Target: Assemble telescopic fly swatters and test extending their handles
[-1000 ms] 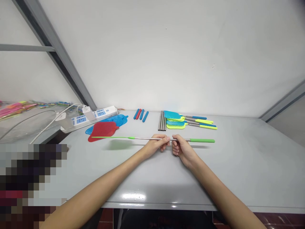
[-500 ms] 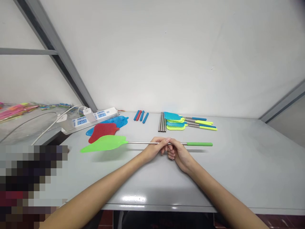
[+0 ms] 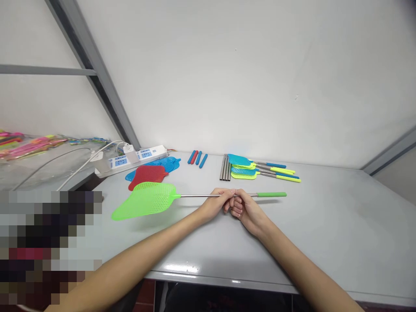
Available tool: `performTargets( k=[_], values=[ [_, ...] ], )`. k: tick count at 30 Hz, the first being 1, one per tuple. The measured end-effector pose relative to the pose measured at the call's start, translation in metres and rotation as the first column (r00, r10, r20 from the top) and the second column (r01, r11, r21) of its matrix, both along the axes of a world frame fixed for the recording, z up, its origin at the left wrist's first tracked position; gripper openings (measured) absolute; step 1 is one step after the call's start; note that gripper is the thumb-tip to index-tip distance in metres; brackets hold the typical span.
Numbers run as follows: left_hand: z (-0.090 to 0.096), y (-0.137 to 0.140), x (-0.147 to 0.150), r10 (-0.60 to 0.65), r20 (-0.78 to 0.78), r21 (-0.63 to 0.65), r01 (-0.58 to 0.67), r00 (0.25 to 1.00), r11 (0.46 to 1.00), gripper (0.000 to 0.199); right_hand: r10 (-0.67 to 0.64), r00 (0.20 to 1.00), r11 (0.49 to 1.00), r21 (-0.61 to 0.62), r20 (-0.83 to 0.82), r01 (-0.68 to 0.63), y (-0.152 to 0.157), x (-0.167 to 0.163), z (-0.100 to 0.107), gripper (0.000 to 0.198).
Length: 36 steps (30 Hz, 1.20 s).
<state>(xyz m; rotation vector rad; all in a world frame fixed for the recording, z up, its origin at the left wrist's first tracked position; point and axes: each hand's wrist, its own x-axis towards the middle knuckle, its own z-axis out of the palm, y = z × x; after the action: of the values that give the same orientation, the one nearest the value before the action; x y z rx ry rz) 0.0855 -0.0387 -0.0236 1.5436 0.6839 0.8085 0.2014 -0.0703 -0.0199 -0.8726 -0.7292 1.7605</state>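
A green fly swatter (image 3: 152, 200) is held level above the table, its perforated head to the left and its green grip to the right. Side by side at the middle of its metal shaft, my left hand (image 3: 217, 204) and my right hand (image 3: 244, 209) are both closed round it. The hands touch each other, and the fingers partly hide the shaft. Behind the swatter head lie a red swatter head (image 3: 150, 174) and blue swatter heads (image 3: 173, 163).
Several blue and red grips (image 3: 199, 158) lie near the wall. Right of them are metal tubes (image 3: 225, 168) and several assembled fly swatters (image 3: 245, 173). A white power strip (image 3: 147, 154) with plugs and cables sits at the back left. A blurred-out shape fills the lower left.
The green swatter has turned about its shaft, so its head now shows more of its perforated face. Both hands stay closed on the shaft; the camera view has shifted slightly.
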Motion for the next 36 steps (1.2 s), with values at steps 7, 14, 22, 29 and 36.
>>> performTargets(
  k=[7, 14, 22, 29, 36],
  values=[
    [-0.003, 0.003, 0.000, 0.034, 0.016, -0.024, -0.033, 0.999, 0.999, 0.042, -0.001, 1.000, 0.999, -0.051, -0.018, 0.000, -0.001, -0.001, 0.000, 0.032],
    [0.001, 0.004, -0.001, 0.050, -0.009, -0.038, -0.050, 0.999, 0.998, 0.045, 0.043, 0.999, 0.999, 0.003, 0.009, -0.043, -0.003, 0.000, 0.002, 0.032],
    [0.005, 0.000, -0.001, 0.001, -0.018, -0.029, -0.001, 1.000, 1.000, 0.043, 0.028, 0.998, 0.999, 0.021, 0.063, -0.030, -0.003, -0.001, 0.001, 0.037],
    [-0.004, 0.006, -0.001, -0.030, 0.052, -0.095, 0.034, 0.998, 0.995, 0.055, 0.009, 0.999, 1.000, -0.020, 0.052, -0.008, -0.001, -0.001, 0.000, 0.038],
    [-0.005, 0.008, 0.000, -0.044, 0.037, -0.116, 0.048, 0.998, 0.992, 0.054, -0.002, 0.999, 1.000, -0.023, 0.048, 0.003, -0.002, -0.002, 0.002, 0.040]
  ],
)
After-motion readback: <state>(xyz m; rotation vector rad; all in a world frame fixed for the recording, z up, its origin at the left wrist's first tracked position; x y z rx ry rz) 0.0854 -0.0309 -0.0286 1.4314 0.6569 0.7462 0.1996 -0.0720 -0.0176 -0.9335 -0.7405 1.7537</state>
